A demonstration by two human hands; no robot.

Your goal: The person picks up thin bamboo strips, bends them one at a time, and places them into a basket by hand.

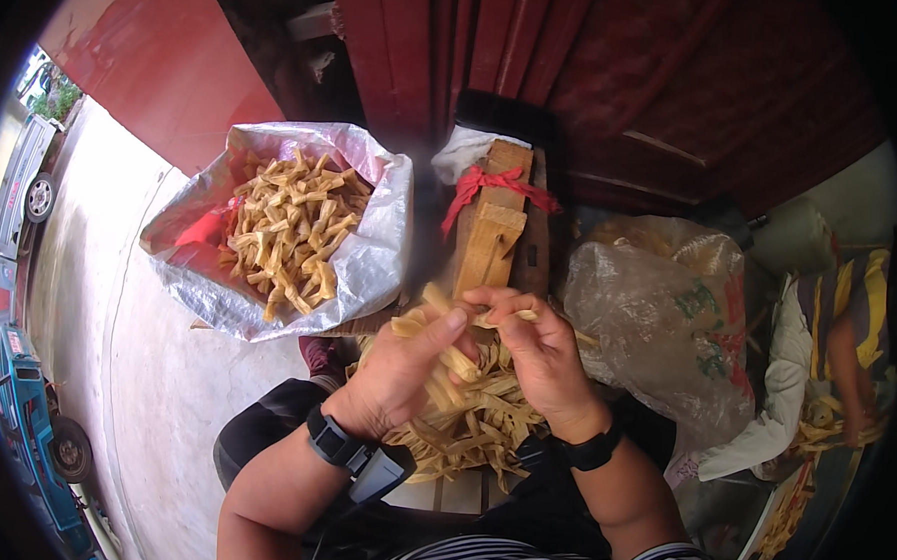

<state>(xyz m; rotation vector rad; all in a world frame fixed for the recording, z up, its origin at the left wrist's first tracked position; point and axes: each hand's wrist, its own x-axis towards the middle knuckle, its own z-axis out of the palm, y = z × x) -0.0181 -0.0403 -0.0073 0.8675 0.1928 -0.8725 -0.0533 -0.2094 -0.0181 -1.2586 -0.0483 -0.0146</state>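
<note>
My left hand holds several pale-yellow folded strips, some sticking out past the thumb. The fingertips of my right hand pinch a thin strip close to my left fingers. Both hands are just in front of a wooden block, which has a red cloth strip tied around it. Below my hands, between my knees, lies a heap of long loose tan strips. Up and to the left, a silvery woven plastic sack stands open, full of short knotted bundles.
A clear plastic bag lies right of the block. Another person's light trouser leg and bare arm are at the far right, beside more strips. Red doors rise ahead; vehicles stand beyond the concrete floor at left.
</note>
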